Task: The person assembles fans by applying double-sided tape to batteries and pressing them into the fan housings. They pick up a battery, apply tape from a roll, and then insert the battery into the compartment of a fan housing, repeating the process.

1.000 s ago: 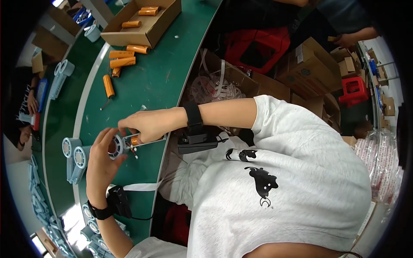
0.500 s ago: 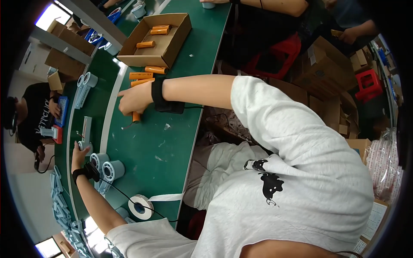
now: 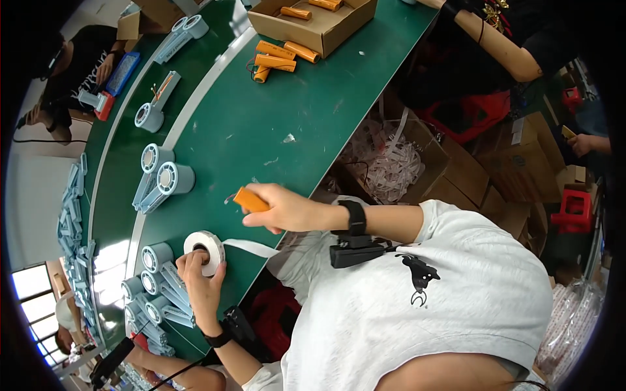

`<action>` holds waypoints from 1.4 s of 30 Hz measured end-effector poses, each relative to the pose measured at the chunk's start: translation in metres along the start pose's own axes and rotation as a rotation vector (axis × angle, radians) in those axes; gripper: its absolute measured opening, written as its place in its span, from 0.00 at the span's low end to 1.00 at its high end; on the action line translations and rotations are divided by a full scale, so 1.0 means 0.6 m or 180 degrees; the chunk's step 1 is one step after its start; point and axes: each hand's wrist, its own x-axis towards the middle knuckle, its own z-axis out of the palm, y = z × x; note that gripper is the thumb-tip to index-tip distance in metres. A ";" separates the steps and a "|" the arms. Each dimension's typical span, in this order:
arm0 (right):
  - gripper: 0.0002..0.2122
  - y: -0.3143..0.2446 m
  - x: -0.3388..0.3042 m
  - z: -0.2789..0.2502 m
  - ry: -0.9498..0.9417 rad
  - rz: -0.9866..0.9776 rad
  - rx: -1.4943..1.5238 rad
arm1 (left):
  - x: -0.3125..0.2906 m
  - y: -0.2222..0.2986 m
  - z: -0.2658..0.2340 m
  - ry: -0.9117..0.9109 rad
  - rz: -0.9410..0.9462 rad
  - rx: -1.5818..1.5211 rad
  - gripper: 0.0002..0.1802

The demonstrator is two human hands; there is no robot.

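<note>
My right hand (image 3: 283, 207) is closed on an orange cylindrical battery (image 3: 252, 199) with thin wires at its far end, held above the near edge of the green table. At a roll of white tape (image 3: 214, 242), my left hand (image 3: 203, 277) grips the rim with fingers reaching into the core. A white strip (image 3: 253, 248) runs from the roll to the table edge. More orange batteries (image 3: 275, 62) lie loose beside a cardboard box (image 3: 347, 28), which has a few inside.
Pale blue handheld fan housings (image 3: 175, 178) stand left of the tape, and several more (image 3: 157, 257) cluster nearer me. A conveyor belt (image 3: 127, 163) carries others beyond a metal rail. Across it, a person works at a blue tray (image 3: 122, 75). A box of white paper scraps (image 3: 391, 166) stands below the table edge.
My right hand has come back from the battery pile with one battery. My left hand has left a fan housing on the belt and taken hold of the tape roll. The view has shifted.
</note>
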 end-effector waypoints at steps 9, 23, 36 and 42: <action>0.10 -0.015 -0.033 0.043 -0.0555 0.0017 -0.0370 | 0.031 0.030 0.045 0.2300 -0.0164 -0.0594 0.21; 0.08 -0.079 -0.029 -0.043 0.0383 -0.2329 -0.1727 | 0.044 0.129 0.041 0.1761 0.0555 -0.1011 0.23; 0.08 -0.074 0.023 0.018 0.0693 -0.2354 -0.1990 | 0.055 0.141 0.054 0.1692 0.0307 0.0387 0.20; 0.05 -0.082 0.054 0.003 0.1020 -0.1580 -0.0016 | 0.064 0.165 0.041 0.1130 -0.1112 0.0294 0.20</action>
